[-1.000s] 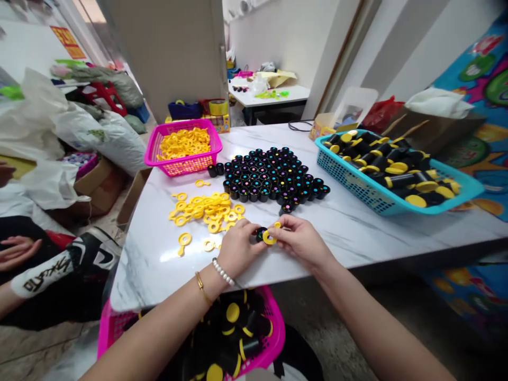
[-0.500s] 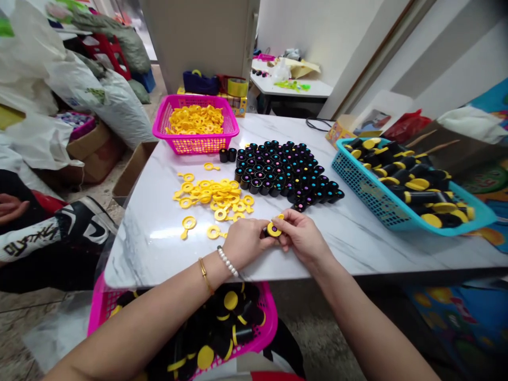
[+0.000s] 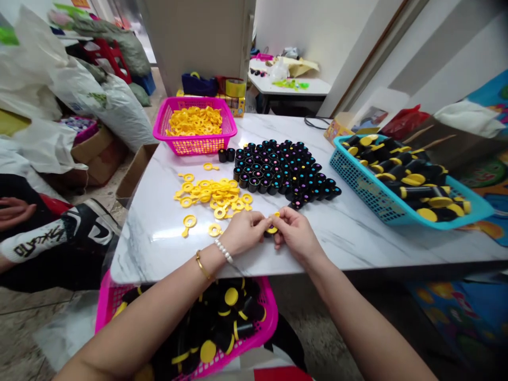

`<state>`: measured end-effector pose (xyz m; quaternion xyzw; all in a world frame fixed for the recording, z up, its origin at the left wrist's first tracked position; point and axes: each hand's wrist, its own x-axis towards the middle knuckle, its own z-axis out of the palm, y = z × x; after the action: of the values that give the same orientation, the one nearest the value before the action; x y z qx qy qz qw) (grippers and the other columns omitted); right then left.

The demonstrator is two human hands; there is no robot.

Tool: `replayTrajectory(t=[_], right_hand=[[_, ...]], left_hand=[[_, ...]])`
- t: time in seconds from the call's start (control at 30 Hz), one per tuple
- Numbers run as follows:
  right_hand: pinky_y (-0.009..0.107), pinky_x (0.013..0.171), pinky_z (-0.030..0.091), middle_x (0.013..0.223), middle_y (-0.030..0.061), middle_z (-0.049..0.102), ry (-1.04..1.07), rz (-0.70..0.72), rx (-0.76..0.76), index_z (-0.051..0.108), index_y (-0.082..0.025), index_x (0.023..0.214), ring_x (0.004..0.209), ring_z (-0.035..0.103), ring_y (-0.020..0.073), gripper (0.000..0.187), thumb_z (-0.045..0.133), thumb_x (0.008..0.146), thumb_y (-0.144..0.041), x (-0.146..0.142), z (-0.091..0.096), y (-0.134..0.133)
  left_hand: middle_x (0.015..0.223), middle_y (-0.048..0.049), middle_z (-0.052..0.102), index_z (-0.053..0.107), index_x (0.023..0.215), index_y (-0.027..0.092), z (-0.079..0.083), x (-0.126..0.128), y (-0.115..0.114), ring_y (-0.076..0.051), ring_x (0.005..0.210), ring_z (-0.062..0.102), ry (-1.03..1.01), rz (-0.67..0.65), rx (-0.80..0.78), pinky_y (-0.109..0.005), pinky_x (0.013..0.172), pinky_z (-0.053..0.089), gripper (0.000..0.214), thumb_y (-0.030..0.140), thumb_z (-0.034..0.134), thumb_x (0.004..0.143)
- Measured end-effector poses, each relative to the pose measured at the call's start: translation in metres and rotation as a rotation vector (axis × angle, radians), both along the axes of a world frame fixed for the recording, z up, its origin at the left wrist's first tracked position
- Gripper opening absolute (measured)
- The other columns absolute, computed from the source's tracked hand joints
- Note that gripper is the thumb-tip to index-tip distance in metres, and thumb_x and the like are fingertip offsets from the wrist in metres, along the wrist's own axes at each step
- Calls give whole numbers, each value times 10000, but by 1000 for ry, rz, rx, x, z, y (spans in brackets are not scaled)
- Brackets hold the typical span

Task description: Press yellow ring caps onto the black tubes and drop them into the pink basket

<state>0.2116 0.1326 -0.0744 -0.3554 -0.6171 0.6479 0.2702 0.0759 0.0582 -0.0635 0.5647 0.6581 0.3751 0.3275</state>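
Note:
Close to the table's front edge, my left hand (image 3: 245, 232) and my right hand (image 3: 298, 234) meet around a small black cylinder with a yellow ring (image 3: 272, 230) on its top. Both thumbs press at the ring, and the fingers curl about the cylinder's sides, partly hiding it. Left of my hands lies a loose pile of yellow rings with tabs (image 3: 210, 191). Just beyond them stand many upright black cylinders (image 3: 273, 165), with coloured dots in their tops.
A pink basket of yellow rings (image 3: 194, 144) sits at the back left of the white table (image 3: 159, 259). On the right is a blue basket (image 3: 369, 193) of black-and-yellow pieces. Another pink basket (image 3: 270, 323) is below the front edge. A person's shoe (image 3: 93, 225) shows at left.
My left thumb has moved onto the yellow ring, covering more of it. My right hand still grips the piece. The view has shifted slightly.

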Motion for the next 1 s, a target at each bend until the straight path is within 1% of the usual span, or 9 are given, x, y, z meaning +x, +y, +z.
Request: replayTrajectory(t=[0.07, 0.13, 0.23, 0.37, 0.43, 0.57, 0.7, 0.87, 1.0], right_hand=[[176, 285, 374, 391, -92, 493, -14, -8, 17, 457, -213, 718, 285, 455, 98, 314, 641, 770, -462, 0, 0, -2], [188, 297, 399, 445, -87, 517, -8, -4, 30, 482, -212, 745, 306, 461, 95, 306, 648, 770, -467, 0, -1, -4], [205, 337, 437, 579, -47, 576, 15, -9, 44, 547, -198, 763, 378, 493, 93, 307, 644, 771, -489, 1, -2, -4], [198, 343, 420, 599, 11, 568, 71, -88, -111, 578, -163, 675, 430, 509, 102, 379, 629, 757, -529, 4, 3, 1], [178, 330, 385, 576, 9, 547, 53, -14, -193, 587, -146, 665, 424, 481, 87, 374, 659, 731, -507, 6, 8, 8], [149, 305, 309, 500, -36, 530, -101, 316, -246, 562, -151, 705, 359, 416, 60, 342, 738, 674, -442, 8, 17, 21], [142, 289, 275, 464, -85, 519, -216, 449, -132, 482, -199, 781, 310, 405, 65, 359, 717, 699, -458, 5, 19, 23], [176, 320, 332, 526, -97, 486, -223, 302, 105, 494, -212, 943, 340, 441, 87, 306, 553, 822, -487, 9, 14, 2], [205, 487, 391, 653, -57, 503, -186, 296, 411, 561, -212, 1038, 542, 489, 106, 314, 653, 780, -366, 21, 12, -14]], left_hand=[[572, 18, 577, 603, 665, 163, -2, 4, -4, -106, 556, 519, 27, 25, 39, -217, 545, 350, 387, 387, 403, 909], [613, 21, 581, 628, 800, 171, -4, 8, -9, -110, 571, 521, 53, 50, 91, -223, 554, 357, 312, 384, 426, 905], [694, 16, 588, 604, 978, 177, -9, 12, -15, -129, 623, 528, 135, 88, 190, -238, 595, 388, 306, 430, 601, 805], [815, -25, 582, 631, 898, 174, -16, 12, -16, -162, 797, 542, 269, 123, 292, -262, 714, 418, 255, 390, 661, 766], [821, -26, 566, 653, 895, 181, -17, 10, -16, -156, 802, 542, 266, 86, 291, -251, 715, 423, 204, 348, 649, 777], [815, -11, 545, 685, 896, 221, -16, 10, -16, -135, 750, 538, 266, 9, 237, -240, 691, 419, 148, 299, 628, 784], [806, -4, 541, 686, 883, 227, -15, 11, -16, -138, 747, 539, 320, -13, 192, -246, 698, 417, 141, 316, 622, 795], [803, -20, 546, 667, 884, 197, -12, 13, -14, -158, 752, 554, 393, -4, 129, -260, 698, 433, 205, 377, 593, 821], [812, -37, 556, 657, 880, 175, -4, 11, -27, -169, 743, 566, 458, -79, 74, -263, 672, 448, 140, 278, 594, 809]])
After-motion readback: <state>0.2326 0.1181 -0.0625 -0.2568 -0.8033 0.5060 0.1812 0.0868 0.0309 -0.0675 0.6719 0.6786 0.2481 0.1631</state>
